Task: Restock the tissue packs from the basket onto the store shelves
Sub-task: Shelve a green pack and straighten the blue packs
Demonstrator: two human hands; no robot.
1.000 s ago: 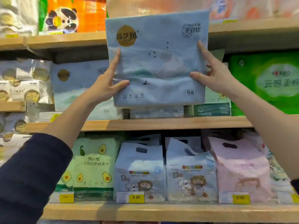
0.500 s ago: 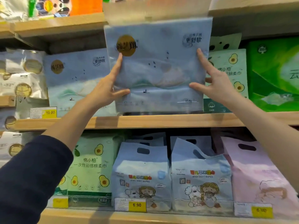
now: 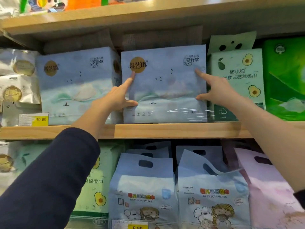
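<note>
A pale blue tissue pack [image 3: 165,90] with a gold round logo stands upright on the middle wooden shelf [image 3: 165,130]. It sits between a matching blue pack [image 3: 74,86] and a green avocado-print pack [image 3: 237,80]. My left hand [image 3: 113,100] holds its left edge, index finger and thumb on the front, the other fingers hidden in the gap. My right hand [image 3: 217,91] holds its right edge the same way, index finger pointing up across the front. The basket is out of view.
A bright green pack [image 3: 285,76] fills the shelf's far right and a yellow price tag [image 3: 33,119] hangs at the left. Blue baby-wipes bags [image 3: 143,187] and a pink bag [image 3: 272,187] stand on the shelf below. The upper shelf board [image 3: 148,12] hangs close above the packs.
The blue pack has come down from in front of the upper shelf and gone back into the gap, so it now stands on the middle shelf. Both hands moved with it.
</note>
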